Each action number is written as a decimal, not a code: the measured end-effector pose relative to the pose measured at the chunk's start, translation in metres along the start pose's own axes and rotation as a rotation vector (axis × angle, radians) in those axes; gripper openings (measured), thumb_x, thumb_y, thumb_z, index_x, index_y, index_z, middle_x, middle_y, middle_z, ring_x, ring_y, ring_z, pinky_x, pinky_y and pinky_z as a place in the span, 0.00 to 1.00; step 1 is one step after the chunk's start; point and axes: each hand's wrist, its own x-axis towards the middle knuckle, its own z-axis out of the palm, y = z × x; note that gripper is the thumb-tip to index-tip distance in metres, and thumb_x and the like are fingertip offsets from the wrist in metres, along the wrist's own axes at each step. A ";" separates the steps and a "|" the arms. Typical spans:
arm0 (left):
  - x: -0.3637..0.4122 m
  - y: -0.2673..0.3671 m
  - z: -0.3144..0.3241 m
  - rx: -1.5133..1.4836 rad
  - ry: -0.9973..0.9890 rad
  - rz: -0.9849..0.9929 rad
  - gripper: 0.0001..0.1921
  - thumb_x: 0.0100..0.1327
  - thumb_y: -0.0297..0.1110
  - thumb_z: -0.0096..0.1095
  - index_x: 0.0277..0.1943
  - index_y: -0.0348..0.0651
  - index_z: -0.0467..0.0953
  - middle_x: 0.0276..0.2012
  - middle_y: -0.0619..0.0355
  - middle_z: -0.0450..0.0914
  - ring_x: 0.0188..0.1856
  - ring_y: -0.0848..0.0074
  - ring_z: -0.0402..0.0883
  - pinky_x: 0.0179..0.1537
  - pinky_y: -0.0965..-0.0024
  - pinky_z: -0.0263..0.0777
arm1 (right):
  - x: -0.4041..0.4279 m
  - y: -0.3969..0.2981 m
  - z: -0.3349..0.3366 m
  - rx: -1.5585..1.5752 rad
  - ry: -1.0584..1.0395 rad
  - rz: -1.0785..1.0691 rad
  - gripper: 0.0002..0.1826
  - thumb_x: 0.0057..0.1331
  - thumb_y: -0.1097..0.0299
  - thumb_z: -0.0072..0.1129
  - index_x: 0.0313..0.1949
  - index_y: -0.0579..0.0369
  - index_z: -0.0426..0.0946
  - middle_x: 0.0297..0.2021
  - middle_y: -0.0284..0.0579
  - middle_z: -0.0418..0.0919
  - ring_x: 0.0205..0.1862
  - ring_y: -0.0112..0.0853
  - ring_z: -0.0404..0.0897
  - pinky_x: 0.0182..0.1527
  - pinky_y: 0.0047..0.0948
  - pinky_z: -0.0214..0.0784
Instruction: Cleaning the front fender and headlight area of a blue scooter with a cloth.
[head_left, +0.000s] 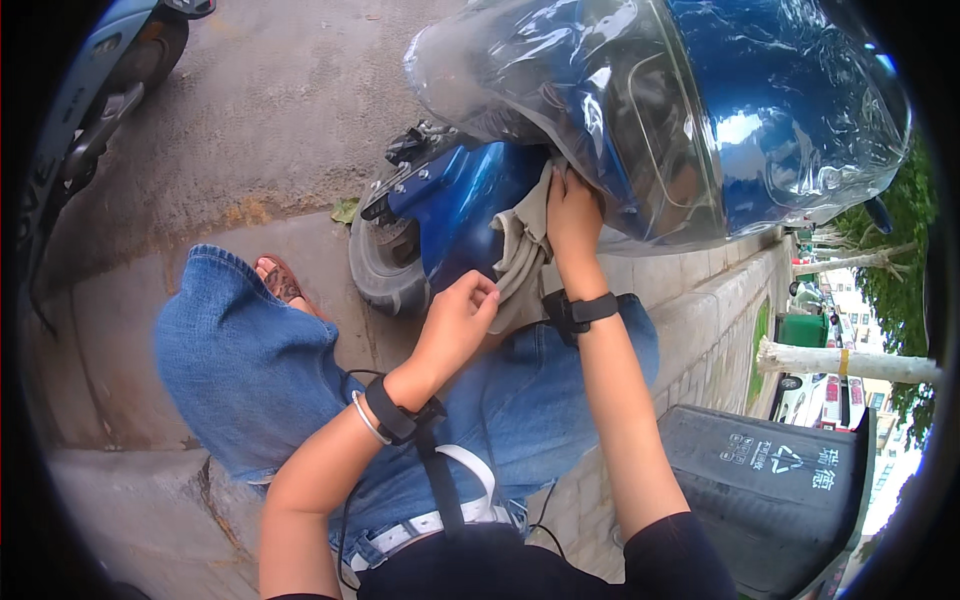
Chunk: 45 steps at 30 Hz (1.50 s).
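A beige-grey cloth (525, 232) hangs bunched from my right hand (574, 214), which presses its upper end against a glossy blue body panel (469, 202) of a scooter. My right fingertips are partly hidden at the edge of a clear plastic cover (652, 112) draped over the scooter's upper part. Just left of the cloth's lower folds, my left hand (456, 319) is raised with its fingers curled in and nothing visible in them. Below the blue panel is the scooter's wheel (386, 274), with a black tyre near my sandalled foot (285, 281).
Another scooter (97, 97), pale blue, stands at the upper left. To my right are a grey wheeled bin (757, 487) bearing writing and a stone kerb (697, 300). Farther off are a white-painted tree trunk (840, 360), a green bin (802, 330) and parked vehicles.
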 end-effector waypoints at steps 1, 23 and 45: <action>-0.001 -0.002 -0.001 0.027 -0.029 0.025 0.07 0.63 0.28 0.57 0.41 0.34 0.73 0.25 0.58 0.79 0.24 0.82 0.75 0.29 0.76 0.68 | -0.011 0.005 0.000 -0.027 0.008 -0.035 0.14 0.68 0.60 0.47 0.37 0.57 0.76 0.46 0.56 0.76 0.36 0.52 0.79 0.37 0.48 0.71; 0.006 -0.047 0.017 0.085 -0.201 -0.080 0.14 0.64 0.26 0.52 0.51 0.29 0.68 0.32 0.55 0.81 0.29 0.77 0.79 0.32 0.75 0.72 | -0.038 -0.074 -0.003 0.180 0.089 -0.334 0.17 0.54 0.51 0.64 0.33 0.52 0.78 0.33 0.45 0.71 0.31 0.42 0.76 0.30 0.38 0.70; 0.011 -0.036 0.013 0.229 -0.273 -0.113 0.16 0.67 0.28 0.52 0.56 0.31 0.70 0.38 0.53 0.82 0.33 0.78 0.80 0.36 0.76 0.74 | -0.173 0.011 0.101 0.214 -0.485 0.516 0.14 0.57 0.59 0.55 0.39 0.55 0.77 0.38 0.59 0.79 0.42 0.53 0.79 0.45 0.47 0.70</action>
